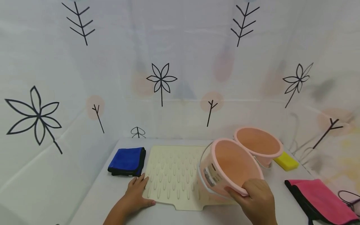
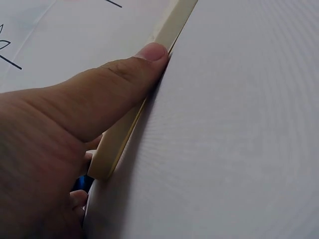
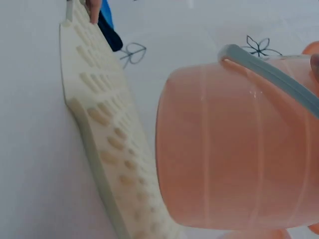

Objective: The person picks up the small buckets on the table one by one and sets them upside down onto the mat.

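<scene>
A cream plastic washboard (image 1: 168,184) with rows of raised bumps lies flat on the white table. My left hand (image 1: 134,194) holds its near left corner, fingers along the left side. In the left wrist view the thumb (image 2: 124,82) presses against the board's edge (image 2: 117,149). My right hand (image 1: 257,200) grips the near rim of a pink bucket (image 1: 209,175), thumb inside and fingers outside. Tilted, with its mouth turned up and to the right, the bucket overlaps the board's right part. Its grey handle (image 3: 271,74) hangs against the side in the right wrist view.
Behind the held bucket stands a second pink bucket (image 1: 260,142), with a yellow sponge (image 1: 286,161) beside it. A folded blue cloth (image 1: 127,160) lies left of the board. At the right edge is a pink-and-black cloth (image 1: 323,200). A patterned white sheet (image 1: 180,47) hangs behind.
</scene>
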{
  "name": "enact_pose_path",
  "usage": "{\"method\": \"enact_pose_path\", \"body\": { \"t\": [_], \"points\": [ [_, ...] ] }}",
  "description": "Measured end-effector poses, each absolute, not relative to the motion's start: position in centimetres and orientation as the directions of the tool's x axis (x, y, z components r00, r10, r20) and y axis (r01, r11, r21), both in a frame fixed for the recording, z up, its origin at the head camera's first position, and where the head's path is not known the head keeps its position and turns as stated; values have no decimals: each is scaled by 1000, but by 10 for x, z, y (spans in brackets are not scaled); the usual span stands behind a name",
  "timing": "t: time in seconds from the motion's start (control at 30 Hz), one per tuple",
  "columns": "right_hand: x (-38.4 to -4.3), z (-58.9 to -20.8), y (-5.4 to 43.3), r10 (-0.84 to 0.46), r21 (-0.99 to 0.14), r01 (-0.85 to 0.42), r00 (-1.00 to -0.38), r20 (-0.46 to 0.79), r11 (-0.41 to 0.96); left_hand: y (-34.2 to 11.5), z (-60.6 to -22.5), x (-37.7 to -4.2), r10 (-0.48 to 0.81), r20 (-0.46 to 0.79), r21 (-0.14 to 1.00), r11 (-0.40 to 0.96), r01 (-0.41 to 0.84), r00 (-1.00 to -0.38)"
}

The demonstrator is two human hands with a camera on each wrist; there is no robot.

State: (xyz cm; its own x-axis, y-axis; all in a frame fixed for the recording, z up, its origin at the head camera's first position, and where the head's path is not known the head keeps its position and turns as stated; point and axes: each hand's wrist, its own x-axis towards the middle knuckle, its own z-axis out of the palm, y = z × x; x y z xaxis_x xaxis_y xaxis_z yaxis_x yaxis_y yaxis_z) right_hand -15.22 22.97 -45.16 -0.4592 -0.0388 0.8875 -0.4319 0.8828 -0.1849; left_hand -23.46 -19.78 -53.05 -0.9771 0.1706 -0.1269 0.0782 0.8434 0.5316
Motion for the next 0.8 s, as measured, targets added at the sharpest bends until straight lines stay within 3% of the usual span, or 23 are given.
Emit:
{"method": "enact_pose_path", "body": {
  "t": [0.27,0.4,0.5,0.63,0.8],
  "points": [
    [-173,-460,206,-34,-100,-571,-220,975,815,-198,-534,-235,162,-139,530,846,64,-977],
    [-181,-461,195,-10,-100,-623,-170,985,775,-199,-532,-236,164,-123,524,848,76,-979],
    [-185,-466,188,18,-144,-638,-200,980,757,-198,-532,-237,164,-124,520,851,77,-979],
    [-186,-475,177,100,-274,-643,-294,951,715,-198,-533,-236,165,-132,515,854,75,-977],
    [-178,-476,161,275,-550,-549,-505,818,630,-199,-534,-236,165,-132,515,854,74,-977]
  ]
}}
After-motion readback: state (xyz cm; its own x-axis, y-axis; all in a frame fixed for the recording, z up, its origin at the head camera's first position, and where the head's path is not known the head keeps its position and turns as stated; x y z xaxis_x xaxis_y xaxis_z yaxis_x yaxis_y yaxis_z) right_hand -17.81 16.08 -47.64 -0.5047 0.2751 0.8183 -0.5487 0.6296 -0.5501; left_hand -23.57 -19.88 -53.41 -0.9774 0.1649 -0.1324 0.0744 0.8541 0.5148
